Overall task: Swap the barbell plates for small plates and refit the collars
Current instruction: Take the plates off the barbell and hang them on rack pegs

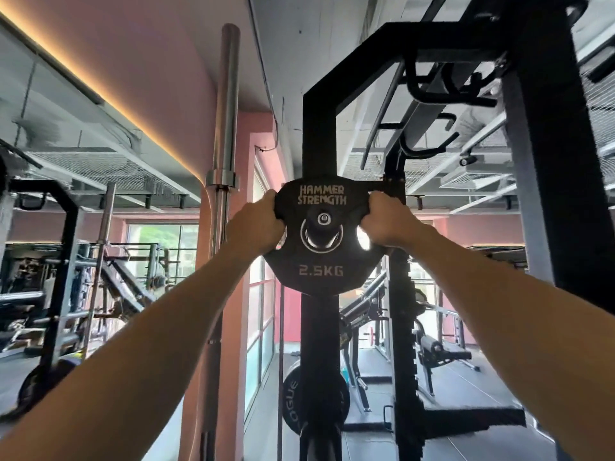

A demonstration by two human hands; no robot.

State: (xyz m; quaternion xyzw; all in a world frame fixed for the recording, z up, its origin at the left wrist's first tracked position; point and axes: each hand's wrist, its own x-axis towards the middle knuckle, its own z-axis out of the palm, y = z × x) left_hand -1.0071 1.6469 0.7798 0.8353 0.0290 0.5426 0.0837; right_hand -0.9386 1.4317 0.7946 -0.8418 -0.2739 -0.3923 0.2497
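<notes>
Plate: the small plate [320,237], marked 2.5KG, sat on a storage peg [322,219] of the black rack [317,134], the peg's end showing through its centre hole.
Left hand [254,226]: fingers curled round the plate's left edge.
Right hand [386,221]: gripped the right edge likewise.
Why two hands: probably to keep the plate square on the peg while sliding it.
Larger plate [293,400]: hung lower on the rack.

A chrome bar [223,134] stands upright against the pink pillar [233,327]; a bench [444,352] sits on the floor beyond, with windows [163,247] behind.
</notes>
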